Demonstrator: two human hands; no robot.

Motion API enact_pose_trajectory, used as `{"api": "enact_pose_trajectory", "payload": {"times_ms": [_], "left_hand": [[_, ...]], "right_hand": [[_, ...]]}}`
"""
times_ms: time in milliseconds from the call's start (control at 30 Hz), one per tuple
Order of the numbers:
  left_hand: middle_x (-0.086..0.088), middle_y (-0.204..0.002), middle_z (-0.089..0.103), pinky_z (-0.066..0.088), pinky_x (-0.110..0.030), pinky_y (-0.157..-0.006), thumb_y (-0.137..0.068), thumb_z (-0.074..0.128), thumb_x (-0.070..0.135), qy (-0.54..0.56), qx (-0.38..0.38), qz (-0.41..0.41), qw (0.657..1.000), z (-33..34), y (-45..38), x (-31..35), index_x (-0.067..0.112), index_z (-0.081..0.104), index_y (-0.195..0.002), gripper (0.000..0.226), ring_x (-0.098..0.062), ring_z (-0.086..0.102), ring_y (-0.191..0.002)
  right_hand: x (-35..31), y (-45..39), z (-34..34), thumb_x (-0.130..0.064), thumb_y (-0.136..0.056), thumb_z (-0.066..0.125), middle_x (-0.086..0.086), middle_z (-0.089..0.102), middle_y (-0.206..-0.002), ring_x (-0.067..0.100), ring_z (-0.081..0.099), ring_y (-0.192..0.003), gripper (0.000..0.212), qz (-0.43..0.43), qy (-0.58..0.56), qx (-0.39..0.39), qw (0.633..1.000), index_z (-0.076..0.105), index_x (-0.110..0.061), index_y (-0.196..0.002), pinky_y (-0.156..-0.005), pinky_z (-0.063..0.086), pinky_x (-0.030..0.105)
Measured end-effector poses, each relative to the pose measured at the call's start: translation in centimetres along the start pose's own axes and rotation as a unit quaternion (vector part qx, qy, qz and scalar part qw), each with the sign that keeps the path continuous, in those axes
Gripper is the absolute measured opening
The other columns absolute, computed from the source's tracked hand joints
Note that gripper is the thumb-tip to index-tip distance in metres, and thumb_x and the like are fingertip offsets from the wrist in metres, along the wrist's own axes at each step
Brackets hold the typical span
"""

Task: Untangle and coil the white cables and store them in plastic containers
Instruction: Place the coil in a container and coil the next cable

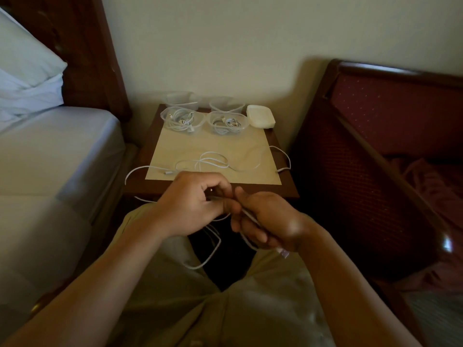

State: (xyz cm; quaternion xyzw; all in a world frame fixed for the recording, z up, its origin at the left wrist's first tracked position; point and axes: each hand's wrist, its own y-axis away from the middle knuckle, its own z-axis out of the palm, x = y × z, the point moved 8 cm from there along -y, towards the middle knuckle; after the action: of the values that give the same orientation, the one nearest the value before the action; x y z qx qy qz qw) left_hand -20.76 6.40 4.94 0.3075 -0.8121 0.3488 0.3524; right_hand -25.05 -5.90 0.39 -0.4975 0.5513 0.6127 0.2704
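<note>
Left hand curled, pinching a white cable looping over the lap; right hand gripping that cable. Beyond, loose cable sprawled across the nightstand; behind it, two clear containers holding coiled cables.

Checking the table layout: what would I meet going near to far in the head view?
Hands holding a cable → loose cable → two filled containers → two back containers → wall.
</note>
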Motion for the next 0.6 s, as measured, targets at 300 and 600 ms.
{"api": "enact_pose_trajectory", "payload": {"times_ms": [300, 600], "left_hand": [[0.003, -0.071, 0.075, 0.052, -0.018, -0.063, -0.1, 0.055, -0.001, 0.243, 0.062, -0.124, 0.96, 2.3, 0.3, -0.2, 0.015, 0.076, -0.091, 0.028, -0.006, 0.069, -0.065], [0.006, -0.072, 0.071, 0.048, -0.019, -0.06, -0.104, 0.053, 0.04, -0.015, -0.11, -0.161, 0.981, 4.6, 1.4, -1.5, 0.038, 0.073, -0.105, 0.02, -0.003, 0.063, -0.058]], "right_hand": [[-5.6, 1.4, 2.1, -0.045, -0.11, 0.023, -0.003, 0.053, -0.053, 0.01, 0.052, -0.043, 0.052, -0.165, -0.445, -0.17, 0.864, 0.055, -0.007, -0.094, -0.049, 0.044, 0.022], [-4.4, 1.4, -3.3, -0.013, -0.109, 0.031, 0.007, 0.076, -0.09, 0.013, 0.074, -0.086, 0.027, -0.182, 0.054, 0.262, 0.946, 0.058, -0.012, -0.105, -0.079, 0.063, 0.034]]}}
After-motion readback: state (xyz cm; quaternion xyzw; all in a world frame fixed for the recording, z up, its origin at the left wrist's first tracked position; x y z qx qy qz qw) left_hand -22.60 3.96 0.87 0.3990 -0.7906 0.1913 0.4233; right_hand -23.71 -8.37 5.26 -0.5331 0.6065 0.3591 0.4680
